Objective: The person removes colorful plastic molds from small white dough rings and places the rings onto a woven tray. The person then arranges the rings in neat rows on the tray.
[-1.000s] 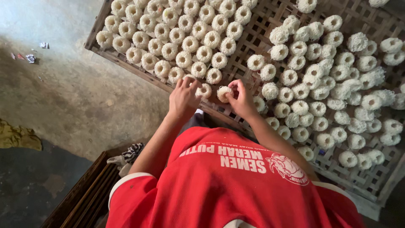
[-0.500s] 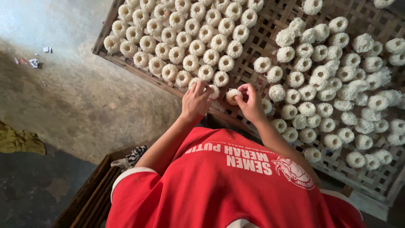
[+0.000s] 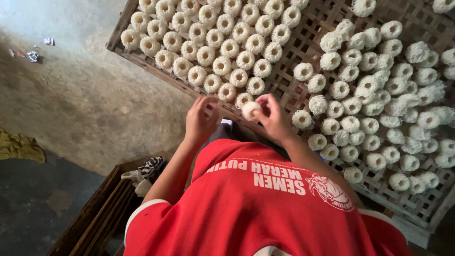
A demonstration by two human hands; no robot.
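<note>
Over the lattice tray (image 3: 303,28), both hands — left (image 3: 200,121), right (image 3: 274,116) — half-hide a white noodle ring (image 3: 249,109).

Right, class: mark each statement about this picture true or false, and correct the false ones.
1. The right hand holds a white ring-shaped piece. True.
2. The white rings lie on a smooth metal tray. False: they lie on a wooden lattice rack.
3. The person wears a red shirt. True.
4. A yellow cloth lies on the rack among the rings. False: it lies on the floor, well to the left of the rack.
5. The left hand rests on the floor. False: it is raised at the rack's near edge, close beside the held piece.
</note>
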